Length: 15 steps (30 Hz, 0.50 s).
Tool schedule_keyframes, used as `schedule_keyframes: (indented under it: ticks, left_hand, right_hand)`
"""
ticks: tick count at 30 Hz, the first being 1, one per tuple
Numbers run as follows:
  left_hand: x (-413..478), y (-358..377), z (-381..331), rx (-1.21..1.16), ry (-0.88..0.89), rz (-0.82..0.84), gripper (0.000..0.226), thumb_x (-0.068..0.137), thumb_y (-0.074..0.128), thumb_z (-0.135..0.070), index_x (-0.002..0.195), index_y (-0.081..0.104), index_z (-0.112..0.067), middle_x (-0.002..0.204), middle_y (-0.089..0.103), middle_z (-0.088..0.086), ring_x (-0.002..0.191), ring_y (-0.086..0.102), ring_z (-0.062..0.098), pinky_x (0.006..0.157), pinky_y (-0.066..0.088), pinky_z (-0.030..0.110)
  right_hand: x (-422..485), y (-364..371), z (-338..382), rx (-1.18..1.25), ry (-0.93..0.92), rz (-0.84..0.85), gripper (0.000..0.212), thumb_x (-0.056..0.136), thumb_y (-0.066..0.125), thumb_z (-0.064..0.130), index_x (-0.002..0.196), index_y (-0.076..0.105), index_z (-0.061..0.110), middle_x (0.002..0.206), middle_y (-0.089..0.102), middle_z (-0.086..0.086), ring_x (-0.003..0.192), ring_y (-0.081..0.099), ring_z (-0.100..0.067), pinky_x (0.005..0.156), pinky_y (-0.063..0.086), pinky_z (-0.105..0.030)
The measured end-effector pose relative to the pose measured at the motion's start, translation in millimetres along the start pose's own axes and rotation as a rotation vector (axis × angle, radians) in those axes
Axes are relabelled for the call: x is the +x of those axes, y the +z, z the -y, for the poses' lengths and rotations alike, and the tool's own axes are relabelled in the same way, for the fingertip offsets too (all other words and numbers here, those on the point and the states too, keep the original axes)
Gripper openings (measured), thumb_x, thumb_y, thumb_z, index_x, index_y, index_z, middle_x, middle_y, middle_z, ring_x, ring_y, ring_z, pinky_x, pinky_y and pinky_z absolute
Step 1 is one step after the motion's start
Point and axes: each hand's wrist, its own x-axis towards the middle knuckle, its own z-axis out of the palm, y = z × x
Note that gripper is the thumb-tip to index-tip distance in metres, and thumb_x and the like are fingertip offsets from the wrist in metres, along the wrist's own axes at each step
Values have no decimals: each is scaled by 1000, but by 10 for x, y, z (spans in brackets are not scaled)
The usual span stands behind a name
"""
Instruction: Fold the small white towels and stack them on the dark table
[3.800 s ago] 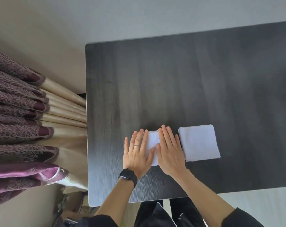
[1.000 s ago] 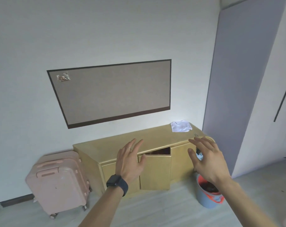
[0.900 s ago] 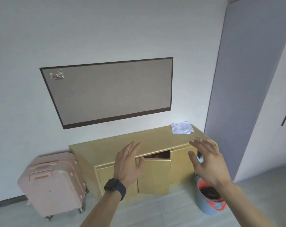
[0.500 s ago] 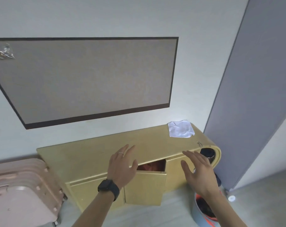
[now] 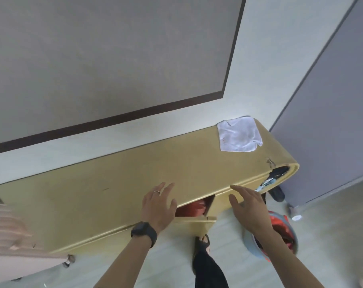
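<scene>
Closer than half a second ago: the view has advanced on the long yellow-gold wooden cabinet [image 5: 89, 204], which now fills the lower frame, and both hands have come forward to its front edge. Dark table not in view.

Left to right:
- **Suitcase:** A pale pink ribbed suitcase [image 5: 8, 235] stands just beside the cabinet's left end.
- **Left hand:** The left hand [image 5: 158, 206], with a black wristwatch [image 5: 144, 233] on the wrist, is over the front edge of the top. Its fingers are straight and spread, holding nothing. Contact with the wood cannot be told.
- **Door:** Just right of the left hand and lower, a cabinet door [image 5: 199, 223] hangs ajar, with something red [image 5: 194, 207] inside.
- **Right hand:** The right hand [image 5: 249, 206] is in front of the edge, fingers wide and relaxed, empty.
- **Towel:** The small white towel [image 5: 238, 135] lies unfolded and rumpled at the far right end of the top, near the wall. It is well apart from both hands.
- **Bucket:** A blue bucket with an orange-red rim [image 5: 280, 235] sits on the floor under the right forearm.

Step, as judged: fetching the next towel, with no fold begun on it. The next move calls for the right hand to reach across the top toward the wall, pinch the towel's near edge, then carry it back to the table.

Room: the path over the top from the right hand to the towel shows only wood. The towel's right corner lies near the rounded right end, so a drag that way could tip it off. The ajar door and the bucket crowd the sandalled foot [image 5: 201, 244] below.
</scene>
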Motion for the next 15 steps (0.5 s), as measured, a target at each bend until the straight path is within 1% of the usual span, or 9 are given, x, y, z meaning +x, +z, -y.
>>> schedule_keyframes:
  ticks: [2,4,6,9,11,13,15]
  left_hand:
    - [358,129,11,26,-44,47,56,95,46,-40,149,31,-40,157,35,-3,145,26,20,118,21,40]
    - [676,260,25,34,-119,88,56,94,47,-38,148,33,-38,156,36,-1,145,27,22,117,22,41]
    - [954,380,37,36,-169,124,56,93,46,-37,148,33,-37,156,37,0,145,26,25,117,23,42]
    - [1367,554,105,48,-232,196,55,95,43,-37,149,30,-36,160,29,1,148,19,28,119,19,44]
    - [1579,673,185,46,-269,223,54,98,42,-41,150,29,-36,162,23,0,150,14,30,120,15,45]
    - [1744,815,296,60,-301,254,54,100,39,-46,151,25,-38,164,16,0,151,8,32,121,13,49]
    - [1894,977,416,84,-330,298,56,100,35,-51,153,18,-41,165,7,-2,151,1,34,121,11,53]
  right_hand:
    - [470,150,-101,-8,37,69,36,94,60,35,130,61,31,131,61,6,129,46,-21,106,36,-33]
    - [950,311,-174,-41,66,161,37,95,56,39,132,59,32,134,59,5,130,44,-21,105,38,-37]
    - [1412,491,-229,-76,83,227,40,96,53,41,134,58,29,136,59,2,130,45,-25,106,39,-40]
    - [2139,785,-302,-119,92,225,41,96,55,36,132,60,17,129,63,-10,119,53,-36,103,40,-41]
    - [2590,961,-371,-155,128,207,42,97,55,33,132,58,10,126,63,-18,116,53,-42,102,37,-42]
    - [2974,1134,-470,-180,180,205,48,98,53,33,137,51,5,130,58,-22,119,49,-43,104,34,-43]
    - [3296,1317,-587,-191,246,204,55,98,49,37,142,43,3,138,50,-23,126,44,-42,107,31,-44]
